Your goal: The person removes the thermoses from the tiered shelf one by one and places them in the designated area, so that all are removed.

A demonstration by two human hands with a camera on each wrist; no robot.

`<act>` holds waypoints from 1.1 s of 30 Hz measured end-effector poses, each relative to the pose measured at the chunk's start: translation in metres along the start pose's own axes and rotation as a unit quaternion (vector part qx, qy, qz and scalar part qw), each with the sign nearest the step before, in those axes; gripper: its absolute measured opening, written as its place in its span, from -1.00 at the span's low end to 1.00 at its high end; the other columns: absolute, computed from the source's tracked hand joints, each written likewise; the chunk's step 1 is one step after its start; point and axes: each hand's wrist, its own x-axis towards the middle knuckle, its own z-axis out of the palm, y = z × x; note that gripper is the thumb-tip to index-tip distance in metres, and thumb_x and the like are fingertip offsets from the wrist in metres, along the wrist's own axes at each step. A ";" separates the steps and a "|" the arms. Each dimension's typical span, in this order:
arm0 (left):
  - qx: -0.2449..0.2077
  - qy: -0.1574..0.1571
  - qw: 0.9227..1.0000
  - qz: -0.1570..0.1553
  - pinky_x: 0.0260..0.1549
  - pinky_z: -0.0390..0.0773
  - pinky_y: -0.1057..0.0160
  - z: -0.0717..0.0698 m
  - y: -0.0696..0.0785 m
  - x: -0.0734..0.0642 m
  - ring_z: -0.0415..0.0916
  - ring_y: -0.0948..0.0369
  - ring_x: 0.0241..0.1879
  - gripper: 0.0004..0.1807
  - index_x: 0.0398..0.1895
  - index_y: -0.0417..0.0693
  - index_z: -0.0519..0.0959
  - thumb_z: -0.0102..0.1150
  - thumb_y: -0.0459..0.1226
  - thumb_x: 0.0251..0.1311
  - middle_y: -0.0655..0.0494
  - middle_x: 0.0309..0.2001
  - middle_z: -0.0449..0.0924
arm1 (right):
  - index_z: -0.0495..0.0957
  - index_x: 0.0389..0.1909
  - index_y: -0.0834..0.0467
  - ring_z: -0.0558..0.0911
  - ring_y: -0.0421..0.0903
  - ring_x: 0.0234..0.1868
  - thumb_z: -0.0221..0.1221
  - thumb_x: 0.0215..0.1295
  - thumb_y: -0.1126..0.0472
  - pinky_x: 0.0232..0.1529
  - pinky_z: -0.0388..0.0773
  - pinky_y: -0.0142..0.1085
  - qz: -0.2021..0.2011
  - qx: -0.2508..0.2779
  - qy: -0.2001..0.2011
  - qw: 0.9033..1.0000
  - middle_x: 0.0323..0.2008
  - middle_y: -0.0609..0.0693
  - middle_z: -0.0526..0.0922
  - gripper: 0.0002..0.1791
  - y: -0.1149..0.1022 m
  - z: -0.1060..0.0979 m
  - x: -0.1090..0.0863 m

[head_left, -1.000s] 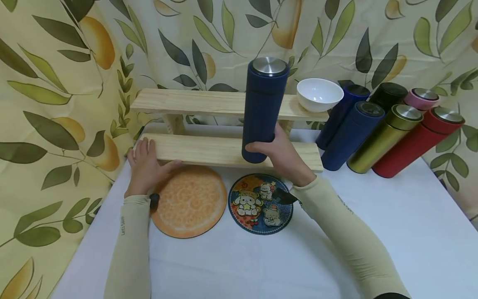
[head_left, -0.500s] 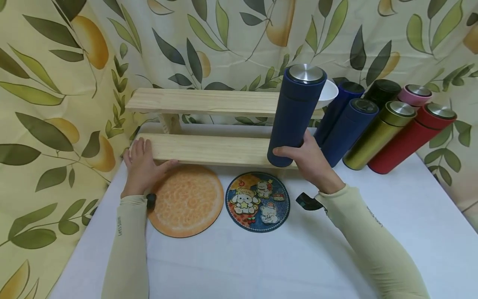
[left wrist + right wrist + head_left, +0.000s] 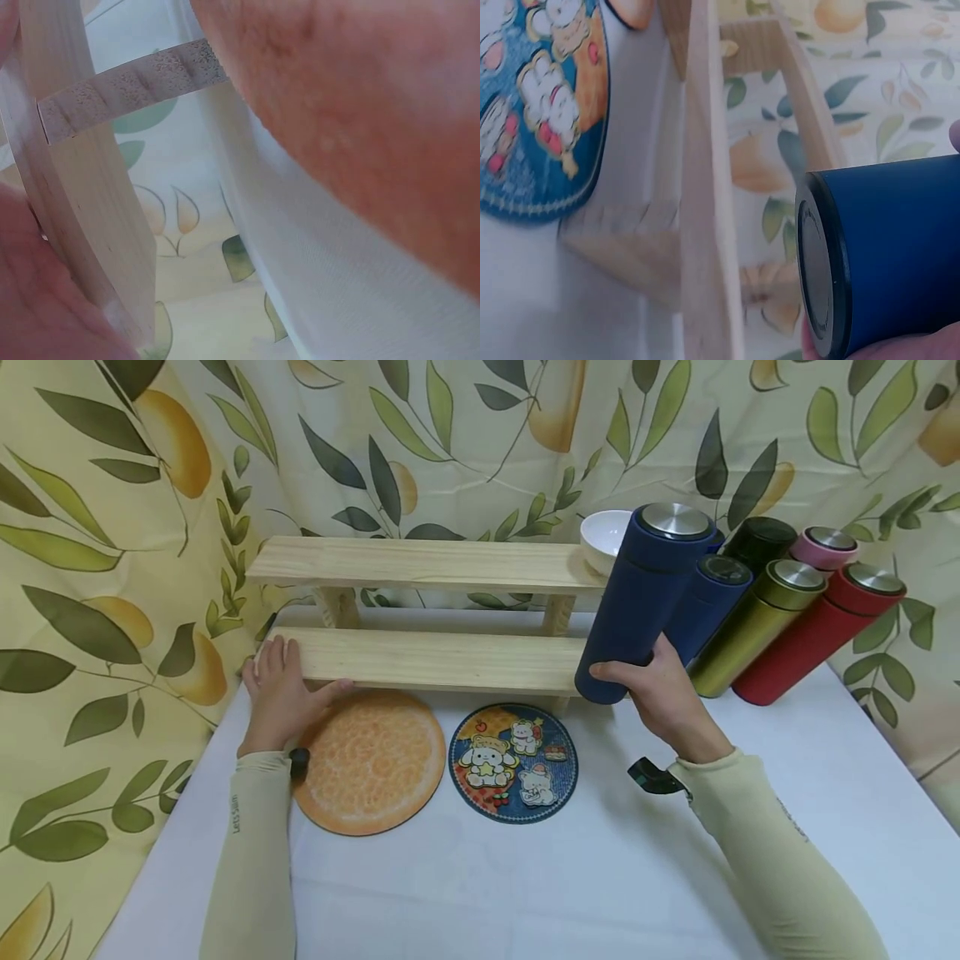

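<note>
A tall dark-blue thermos flask (image 3: 645, 602) with a steel-topped lid leans in my right hand (image 3: 667, 693). The fingers go round its lower part, and the thumb lies across the front. In the right wrist view, the base of the flask (image 3: 821, 277) shows, raised beside the wooden shelf. My left hand (image 3: 281, 697) rests at the left end of the lower board of the two-tier wooden shelf (image 3: 442, 660), thumb stretched along its front edge. That board's underside and a leg (image 3: 135, 94) appear in the left wrist view.
A white bowl (image 3: 602, 537) sits at the upper board's right end. Several flasks stand at the right, among them a red flask (image 3: 817, 639) and a gold flask (image 3: 757, 627). Before the shelf lie an orange round mat (image 3: 371, 764) and a blue cartoon mat (image 3: 513, 764).
My right hand has carried the blue flask rightward, from in front of the shelf to its right end, partly covering the bowl and standing flasks. My left hand stays at the shelf.
</note>
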 end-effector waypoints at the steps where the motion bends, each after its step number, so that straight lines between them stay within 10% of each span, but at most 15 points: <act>1: 0.001 0.000 1.000 0.000 0.46 -0.48 -0.39 0.000 0.000 0.000 -0.28 -0.35 0.64 0.36 0.63 -0.53 -0.01 0.35 0.37 0.25 -0.54 0.64 -0.18 | 0.00 0.66 -0.06 0.24 0.10 0.47 0.27 0.36 0.48 0.55 0.13 0.14 0.000 -0.002 0.003 1.000 0.56 0.09 0.15 -0.01 0.001 -0.003 -0.001; 24: -0.005 0.008 1.000 0.009 0.44 -0.42 -0.42 0.000 -0.001 -0.003 -0.23 -0.37 0.62 0.31 0.60 -0.55 0.04 0.39 0.32 0.24 -0.55 0.62 -0.14 | 0.10 0.61 -0.15 0.25 -0.01 0.47 0.29 0.42 0.49 0.49 0.30 -0.16 0.006 0.037 0.065 0.997 0.55 -0.05 0.17 -0.08 0.023 -0.066 -0.030; 33: -0.002 0.010 1.000 0.014 0.43 -0.42 -0.41 0.002 -0.002 -0.001 -0.23 -0.40 0.61 0.33 0.60 -0.56 0.03 0.37 0.35 0.24 -0.56 0.61 -0.13 | -0.07 0.71 -0.21 0.08 0.05 0.59 0.26 0.46 0.49 0.61 0.04 -0.10 0.028 0.058 0.088 0.994 0.70 -0.01 -0.06 0.05 0.041 -0.082 -0.037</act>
